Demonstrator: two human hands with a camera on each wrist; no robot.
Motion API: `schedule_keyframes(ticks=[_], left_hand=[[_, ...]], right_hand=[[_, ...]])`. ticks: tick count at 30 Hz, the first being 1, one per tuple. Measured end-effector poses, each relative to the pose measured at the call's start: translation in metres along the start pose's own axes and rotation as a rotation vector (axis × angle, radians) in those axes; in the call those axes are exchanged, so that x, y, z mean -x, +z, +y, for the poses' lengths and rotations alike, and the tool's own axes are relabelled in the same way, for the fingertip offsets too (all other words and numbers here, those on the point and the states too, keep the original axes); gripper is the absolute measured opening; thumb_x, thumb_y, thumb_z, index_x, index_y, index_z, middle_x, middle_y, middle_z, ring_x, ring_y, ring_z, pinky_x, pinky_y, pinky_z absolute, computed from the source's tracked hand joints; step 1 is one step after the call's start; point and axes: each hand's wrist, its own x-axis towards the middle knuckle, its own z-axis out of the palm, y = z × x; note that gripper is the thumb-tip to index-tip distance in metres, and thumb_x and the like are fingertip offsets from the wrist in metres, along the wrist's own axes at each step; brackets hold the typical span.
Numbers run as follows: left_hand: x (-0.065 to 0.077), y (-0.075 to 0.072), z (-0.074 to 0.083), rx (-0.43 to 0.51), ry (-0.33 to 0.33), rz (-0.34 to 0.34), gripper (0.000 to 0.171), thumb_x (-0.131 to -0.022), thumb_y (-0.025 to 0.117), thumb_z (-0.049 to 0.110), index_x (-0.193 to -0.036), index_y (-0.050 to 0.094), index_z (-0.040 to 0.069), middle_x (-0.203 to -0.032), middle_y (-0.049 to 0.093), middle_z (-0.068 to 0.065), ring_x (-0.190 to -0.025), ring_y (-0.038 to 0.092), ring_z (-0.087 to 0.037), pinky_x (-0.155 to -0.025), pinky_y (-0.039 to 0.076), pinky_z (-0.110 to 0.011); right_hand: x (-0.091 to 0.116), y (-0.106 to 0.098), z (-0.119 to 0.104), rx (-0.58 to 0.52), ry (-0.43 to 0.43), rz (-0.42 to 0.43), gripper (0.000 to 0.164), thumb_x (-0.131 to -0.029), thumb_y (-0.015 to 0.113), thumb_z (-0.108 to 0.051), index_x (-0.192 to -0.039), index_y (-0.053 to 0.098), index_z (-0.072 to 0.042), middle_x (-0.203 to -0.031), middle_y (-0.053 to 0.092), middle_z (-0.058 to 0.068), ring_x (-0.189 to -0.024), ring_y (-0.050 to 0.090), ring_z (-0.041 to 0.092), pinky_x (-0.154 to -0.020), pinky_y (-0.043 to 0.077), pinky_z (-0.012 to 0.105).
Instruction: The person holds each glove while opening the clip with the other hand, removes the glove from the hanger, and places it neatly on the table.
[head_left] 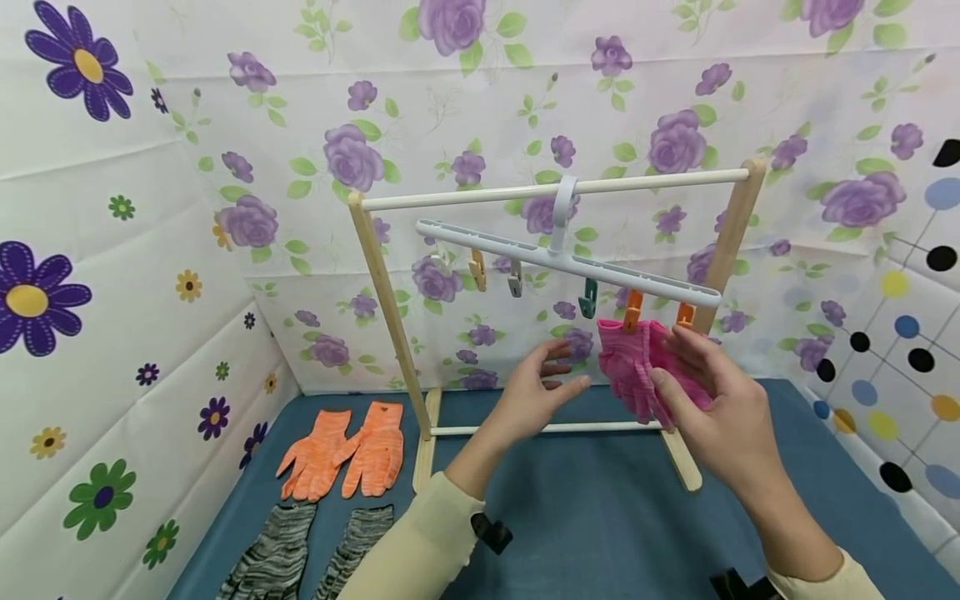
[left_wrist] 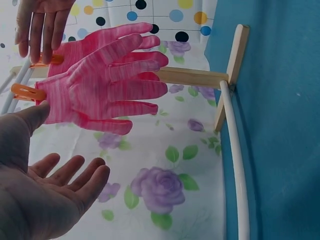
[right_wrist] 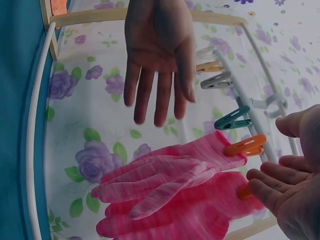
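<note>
A pair of pink gloves (head_left: 624, 367) hangs by the cuffs from two orange clothespins (head_left: 633, 312) at the right end of a pale grey hanger (head_left: 517, 248). My right hand (head_left: 720, 400) is beside the gloves, fingers extended near the outer orange clothespin (right_wrist: 244, 192). In the right wrist view its fingertips come right up to that clothespin. To the left of the gloves, my left hand (head_left: 534, 390) hangs in the air with relaxed, spread fingers and nothing in it. The left wrist view shows both gloves (left_wrist: 110, 85) side by side, fingers pointing away from the hanger.
The hanger hooks over the top bar of a wood-and-white rack (head_left: 465, 198) and tilts down to the right. A green clothespin (head_left: 588, 298) and several others dangle empty. Orange gloves (head_left: 375, 450) and grey-black knit gloves (head_left: 277, 542) lie on the blue table (head_left: 570, 517).
</note>
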Motion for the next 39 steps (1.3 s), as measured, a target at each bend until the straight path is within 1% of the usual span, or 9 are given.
schedule_keyframes(ticks=[8, 12, 16, 19, 23, 26, 30, 33, 39], left_hand=[[-0.025, 0.014, 0.003, 0.076, 0.036, -0.071, 0.062, -0.107, 0.069, 0.026, -0.163, 0.043, 0.018, -0.157, 0.053, -0.005, -0.14, 0.055, -0.021, -0.108, 0.05, -0.036], [-0.034, 0.018, 0.003, 0.056, 0.027, -0.071, 0.057, -0.106, 0.069, 0.026, -0.159, 0.048, 0.016, -0.15, 0.059, -0.004, -0.135, 0.059, -0.022, -0.104, 0.053, -0.036], [-0.039, 0.021, 0.001, 0.019, 0.033, -0.065, 0.043, -0.106, 0.07, 0.024, -0.146, 0.06, 0.01, -0.135, 0.068, -0.006, -0.121, 0.066, -0.019, -0.098, 0.056, -0.033], [-0.039, 0.024, 0.001, 0.029, 0.047, -0.082, 0.035, -0.106, 0.07, 0.022, -0.138, 0.065, 0.008, -0.126, 0.071, -0.005, -0.109, 0.069, -0.015, -0.094, 0.058, -0.031], [-0.037, 0.027, 0.003, 0.047, 0.064, -0.113, 0.031, -0.107, 0.069, 0.022, -0.134, 0.068, 0.007, -0.119, 0.072, -0.001, -0.1, 0.069, -0.01, -0.09, 0.059, -0.029], [-0.034, 0.029, 0.006, 0.051, 0.076, -0.132, 0.029, -0.107, 0.068, 0.022, -0.132, 0.07, 0.006, -0.114, 0.073, 0.0, -0.096, 0.069, -0.008, -0.091, 0.059, -0.037], [-0.031, 0.033, 0.009, 0.066, 0.088, -0.147, 0.025, -0.109, 0.066, 0.021, -0.127, 0.071, 0.006, -0.11, 0.072, 0.0, -0.093, 0.068, -0.008, -0.091, 0.059, -0.043], [-0.028, 0.033, 0.009, 0.074, 0.096, -0.155, 0.023, -0.109, 0.064, 0.021, -0.126, 0.071, 0.006, -0.11, 0.072, 0.0, -0.094, 0.069, -0.008, -0.089, 0.059, -0.036], [-0.023, 0.032, 0.011, 0.115, 0.117, -0.198, 0.028, -0.111, 0.061, 0.019, -0.134, 0.067, 0.004, -0.117, 0.073, -0.005, -0.096, 0.068, -0.008, -0.087, 0.059, -0.032]], right_hand=[[-0.004, 0.001, -0.002, 0.002, 0.009, -0.017, 0.062, -0.097, 0.079, -0.005, -0.154, 0.055, -0.007, -0.147, 0.062, 0.014, -0.127, 0.066, 0.036, -0.099, 0.043, 0.01], [-0.006, 0.003, -0.004, -0.008, 0.009, -0.033, 0.062, -0.097, 0.079, -0.005, -0.154, 0.054, -0.007, -0.148, 0.062, 0.015, -0.128, 0.065, 0.037, -0.099, 0.043, 0.011], [-0.007, 0.003, -0.004, -0.012, 0.013, -0.042, 0.062, -0.098, 0.079, -0.007, -0.155, 0.054, -0.008, -0.149, 0.061, 0.015, -0.13, 0.064, 0.038, -0.099, 0.044, 0.012], [-0.008, 0.003, -0.004, -0.011, 0.015, -0.042, 0.063, -0.097, 0.079, -0.008, -0.155, 0.054, -0.008, -0.149, 0.061, 0.014, -0.13, 0.064, 0.038, -0.098, 0.044, 0.013], [-0.009, 0.004, -0.005, -0.018, 0.008, -0.043, 0.063, -0.097, 0.08, -0.007, -0.154, 0.054, -0.008, -0.15, 0.061, 0.014, -0.13, 0.064, 0.038, -0.098, 0.045, 0.015], [-0.009, 0.004, -0.006, -0.029, 0.003, -0.042, 0.063, -0.096, 0.08, -0.004, -0.154, 0.055, -0.006, -0.149, 0.061, 0.015, -0.131, 0.064, 0.038, -0.097, 0.047, 0.017], [-0.009, 0.004, -0.006, -0.02, 0.011, -0.04, 0.062, -0.097, 0.079, -0.005, -0.154, 0.054, -0.005, -0.15, 0.06, 0.015, -0.132, 0.063, 0.038, -0.097, 0.047, 0.018], [-0.01, 0.005, -0.006, -0.003, 0.021, -0.041, 0.061, -0.099, 0.078, -0.01, -0.154, 0.054, -0.005, -0.151, 0.059, 0.016, -0.133, 0.061, 0.038, -0.097, 0.045, 0.015], [-0.012, 0.008, -0.009, -0.01, 0.029, -0.043, 0.061, -0.1, 0.077, -0.012, -0.155, 0.052, -0.003, -0.152, 0.058, 0.017, -0.136, 0.059, 0.038, -0.099, 0.043, 0.015]])
